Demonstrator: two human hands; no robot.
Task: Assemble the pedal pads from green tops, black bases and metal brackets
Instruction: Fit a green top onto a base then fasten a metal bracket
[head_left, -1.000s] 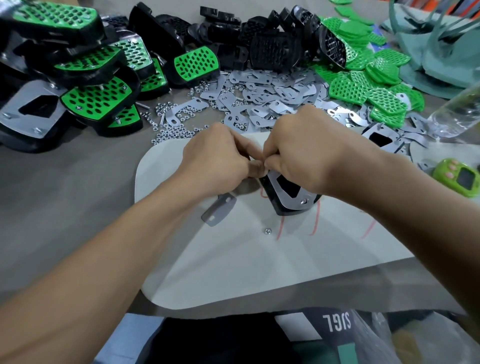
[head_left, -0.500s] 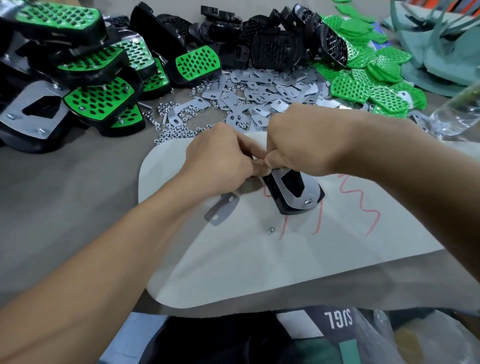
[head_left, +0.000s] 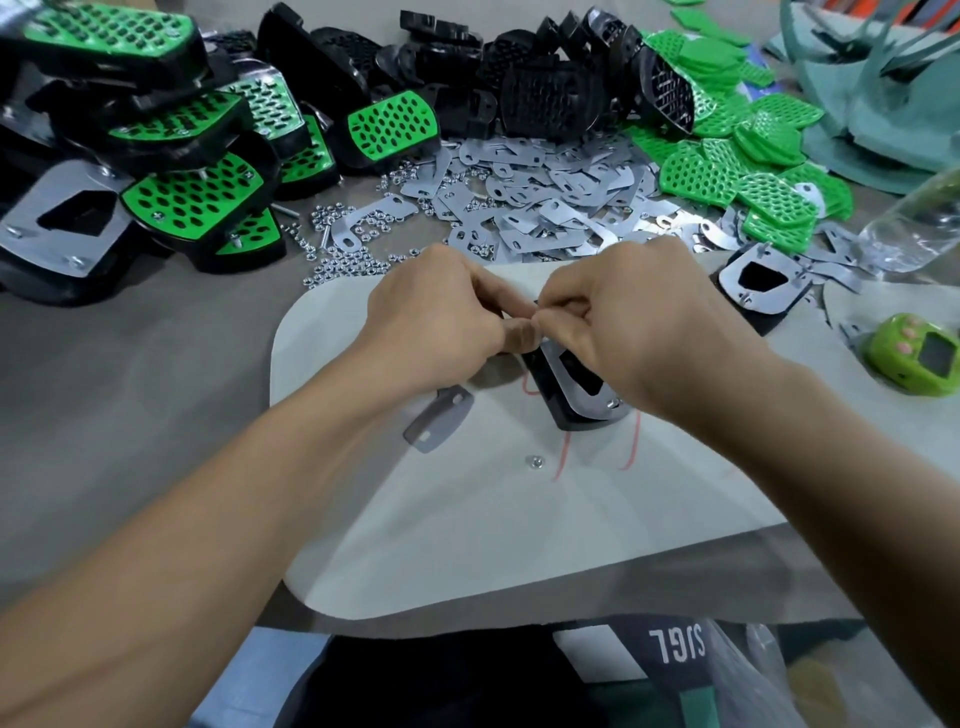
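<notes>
A pedal pad (head_left: 582, 387) lies face down on the white mat (head_left: 467, 530), its black base up with a metal plate on it. My left hand (head_left: 441, 317) and my right hand (head_left: 623, 322) meet at the pad's far end, fingers curled and pinching there; what sits between the fingertips is hidden. A loose metal bracket (head_left: 439, 418) lies on the mat just left of the pad, below my left hand. A single nut (head_left: 534, 461) rests in front of the pad.
Finished green-topped pads (head_left: 192, 197) are stacked at the far left. Black bases (head_left: 545, 98) pile at the back, green tops (head_left: 727, 171) at the back right, brackets (head_left: 545, 208) and nuts (head_left: 343, 260) between. Another face-down pad (head_left: 758, 283), a green gadget (head_left: 917, 353) and a plastic bottle (head_left: 919, 228) sit right.
Both hands stay pinched together at the pad's far end. The view has shifted slightly; the pad, bracket and nut have not moved on the mat.
</notes>
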